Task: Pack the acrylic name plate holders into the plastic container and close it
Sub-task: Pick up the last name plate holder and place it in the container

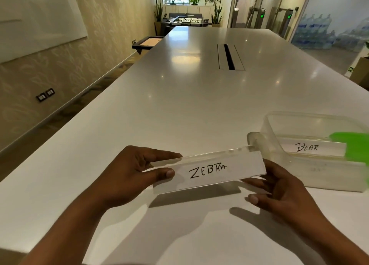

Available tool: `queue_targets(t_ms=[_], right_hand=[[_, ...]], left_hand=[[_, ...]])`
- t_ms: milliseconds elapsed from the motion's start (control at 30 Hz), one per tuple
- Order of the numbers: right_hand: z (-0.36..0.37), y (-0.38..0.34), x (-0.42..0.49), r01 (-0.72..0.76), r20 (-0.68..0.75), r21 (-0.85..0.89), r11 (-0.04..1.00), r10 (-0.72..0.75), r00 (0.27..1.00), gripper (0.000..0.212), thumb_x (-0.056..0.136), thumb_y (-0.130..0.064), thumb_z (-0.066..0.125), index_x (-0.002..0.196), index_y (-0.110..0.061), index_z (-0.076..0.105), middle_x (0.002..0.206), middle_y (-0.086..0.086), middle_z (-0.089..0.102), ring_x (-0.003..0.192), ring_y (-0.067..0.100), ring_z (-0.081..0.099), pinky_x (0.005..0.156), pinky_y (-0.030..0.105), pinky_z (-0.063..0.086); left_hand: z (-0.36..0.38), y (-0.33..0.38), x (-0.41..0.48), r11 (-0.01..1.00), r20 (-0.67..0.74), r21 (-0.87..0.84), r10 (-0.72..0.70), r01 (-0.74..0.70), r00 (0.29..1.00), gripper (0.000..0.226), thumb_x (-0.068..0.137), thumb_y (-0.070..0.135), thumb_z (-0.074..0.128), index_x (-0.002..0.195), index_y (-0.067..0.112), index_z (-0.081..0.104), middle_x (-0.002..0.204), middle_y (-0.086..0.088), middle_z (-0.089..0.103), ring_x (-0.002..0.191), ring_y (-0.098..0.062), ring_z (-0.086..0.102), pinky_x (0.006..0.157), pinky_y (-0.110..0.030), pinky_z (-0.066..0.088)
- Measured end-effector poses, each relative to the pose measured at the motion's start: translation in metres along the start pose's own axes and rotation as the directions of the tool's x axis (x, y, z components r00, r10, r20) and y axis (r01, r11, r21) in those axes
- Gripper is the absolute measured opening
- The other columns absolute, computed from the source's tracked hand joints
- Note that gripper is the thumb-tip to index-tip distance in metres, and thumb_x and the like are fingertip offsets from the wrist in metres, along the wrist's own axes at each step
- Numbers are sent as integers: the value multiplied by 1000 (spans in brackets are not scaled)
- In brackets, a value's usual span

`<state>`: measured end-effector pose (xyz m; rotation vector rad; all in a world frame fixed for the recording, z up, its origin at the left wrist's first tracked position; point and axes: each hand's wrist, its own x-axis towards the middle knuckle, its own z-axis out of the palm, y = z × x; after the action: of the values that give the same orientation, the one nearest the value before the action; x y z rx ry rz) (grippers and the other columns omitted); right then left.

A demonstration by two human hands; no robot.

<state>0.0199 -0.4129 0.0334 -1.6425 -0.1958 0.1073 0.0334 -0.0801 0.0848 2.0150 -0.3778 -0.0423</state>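
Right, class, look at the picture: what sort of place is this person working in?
Probably an office meeting or break area: a long white conference table with a cable slot, access gates with green lights at the right, and a table football game at the far end.

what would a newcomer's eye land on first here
First, the clear name plate holder reading ZEBRA, held low in the middle above the white table: the left hand pinches its left end, and fingers of the right hand lie under its right end. Next, the open plastic container at the right, with a BEAR holder lying inside and something bright green at its far right edge.
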Motion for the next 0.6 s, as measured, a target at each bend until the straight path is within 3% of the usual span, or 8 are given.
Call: queue_targets(t_ms=[100, 267, 400, 500, 600], right_hand=[[-1, -4, -1, 37, 20, 154, 987, -40, 999, 82, 59, 0, 85, 131, -24, 54, 122, 12, 67, 103, 34, 68, 76, 41, 58], [-4, -12, -1, 72, -30, 336, 939, -66, 997, 93, 56, -13, 91, 138, -25, 48, 108, 1, 74, 94, 23, 71, 80, 35, 57], [-8, -20, -2, 89, -48, 409, 908, -76, 996, 62, 70, 14, 66, 121, -23, 65, 117, 0, 71, 97, 16, 69, 74, 25, 56], [-8, -27, -4, 141, -87, 386, 912, -117, 989, 45, 62, 4, 73, 100, -20, 74, 108, -2, 73, 95, 11, 68, 70, 19, 54], [-10, -31, -5, 173, -129, 442, 880, -128, 983, 44, 66, 11, 60, 97, -16, 74, 99, 3, 74, 79, 10, 70, 65, 16, 54]], left_hand=[[1, 6, 0, 999, 21, 1, 34, -34, 999, 35, 73, 36, 73, 107, 44, 72, 103, 26, 73, 100, 4, 67, 77, -10, 51], [4, 13, 3, 998, 52, -17, 55, -54, 997, 32, 76, 30, 77, 106, 41, 74, 104, 23, 74, 101, 3, 68, 77, -10, 51], [11, 20, 6, 997, 56, -13, 76, -75, 996, 33, 73, 33, 76, 105, 40, 75, 102, 24, 74, 100, 5, 67, 78, -8, 50], [14, 25, 9, 994, 30, -2, 108, -108, 994, 33, 73, 33, 75, 105, 40, 75, 102, 25, 74, 100, 5, 67, 79, -7, 50], [19, 29, 11, 987, 0, 22, 159, -159, 987, 31, 78, 32, 75, 107, 41, 73, 107, 26, 72, 103, 4, 66, 83, -7, 48]])
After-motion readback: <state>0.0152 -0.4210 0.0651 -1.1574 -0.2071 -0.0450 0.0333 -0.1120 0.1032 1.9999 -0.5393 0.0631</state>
